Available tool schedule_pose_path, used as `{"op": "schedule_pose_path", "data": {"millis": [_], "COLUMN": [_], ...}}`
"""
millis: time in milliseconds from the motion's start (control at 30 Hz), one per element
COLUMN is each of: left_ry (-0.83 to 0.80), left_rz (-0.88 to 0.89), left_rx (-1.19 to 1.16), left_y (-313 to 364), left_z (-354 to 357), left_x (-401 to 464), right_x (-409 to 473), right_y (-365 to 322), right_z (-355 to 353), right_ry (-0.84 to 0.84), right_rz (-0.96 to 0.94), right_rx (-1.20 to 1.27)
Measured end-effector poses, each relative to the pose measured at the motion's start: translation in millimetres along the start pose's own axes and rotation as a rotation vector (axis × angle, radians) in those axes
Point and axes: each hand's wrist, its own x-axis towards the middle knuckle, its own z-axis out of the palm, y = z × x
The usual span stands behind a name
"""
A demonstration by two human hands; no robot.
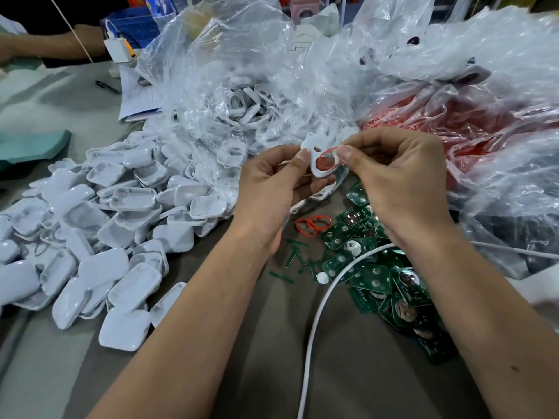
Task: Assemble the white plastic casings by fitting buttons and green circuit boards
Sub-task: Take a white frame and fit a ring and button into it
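My left hand grips a white plastic casing with an oval opening, held above the table's middle. My right hand pinches a red rubber ring that lies in that opening, thumb pressed at its right edge. Three more red rings lie on the table below the hands. A heap of green circuit boards with round metal contacts spreads to the lower right. A large pile of white casing halves covers the left of the table.
Clear plastic bags of white casings and a bag of red parts fill the back. A white cable crosses the table under my right forearm. Green plastic strips lie loose. Another person's arm rests far left.
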Motion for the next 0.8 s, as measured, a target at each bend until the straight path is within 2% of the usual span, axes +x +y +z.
{"op": "schedule_pose_path", "data": {"millis": [533,800], "left_ry": [-0.041,-0.101], "left_rz": [0.057,0.155], "left_rx": [0.034,0.099], "left_y": [-4.2,-6.6], "left_z": [-2.1,-3.0], "left_x": [-0.9,-1.1], "right_x": [-5.9,-3.6], "right_y": [-5.4,-4.7], "right_z": [0.6,-2.4], "right_ry": [0.001,-0.027], "right_rz": [-0.088,-0.038], "right_rx": [-0.162,-0.109]}}
